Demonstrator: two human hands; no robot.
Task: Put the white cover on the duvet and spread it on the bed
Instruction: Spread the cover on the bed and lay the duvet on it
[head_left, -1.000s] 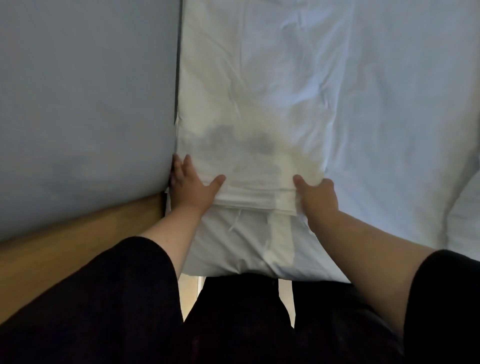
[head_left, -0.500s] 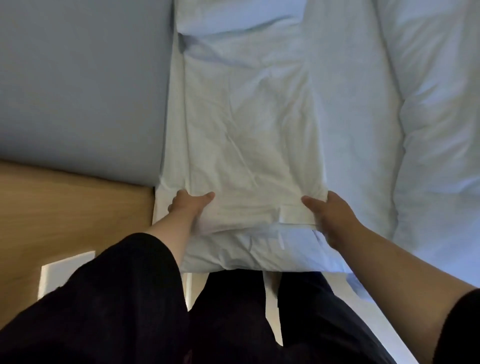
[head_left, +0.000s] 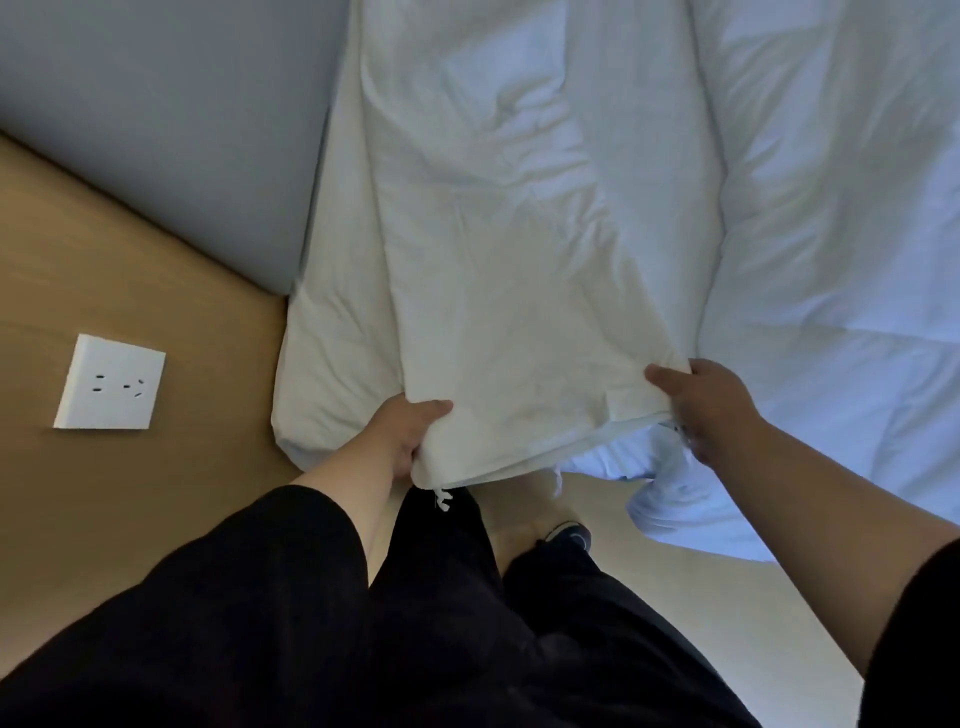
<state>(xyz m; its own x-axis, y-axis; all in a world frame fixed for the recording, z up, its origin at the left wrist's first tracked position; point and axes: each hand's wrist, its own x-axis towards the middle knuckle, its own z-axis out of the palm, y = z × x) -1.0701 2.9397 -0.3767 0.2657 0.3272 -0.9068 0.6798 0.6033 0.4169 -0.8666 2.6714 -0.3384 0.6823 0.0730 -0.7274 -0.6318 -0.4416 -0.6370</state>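
A folded white cover (head_left: 519, 291) lies lengthwise on the bed near its left edge, its near end lifted off the mattress corner. My left hand (head_left: 402, 434) grips the near left corner of the cover, thumb on top. At the near right corner my right hand (head_left: 706, 410) pinches the folded edge. Small tie strings (head_left: 443, 500) dangle from the near edge. The puffy white duvet (head_left: 841, 218) lies to the right, partly hanging over the bed's side.
The mattress corner (head_left: 322, 374) in a white sheet sits under the cover. A grey padded headboard (head_left: 171, 124) and a wooden panel with a white wall socket (head_left: 110, 382) stand to the left. My dark trousers and a shoe (head_left: 569, 535) are below, on a pale floor.
Both hands have pulled the cover's near end toward me and raised it past the mattress corner. The view has shifted right, showing more duvet, the socket and the floor.
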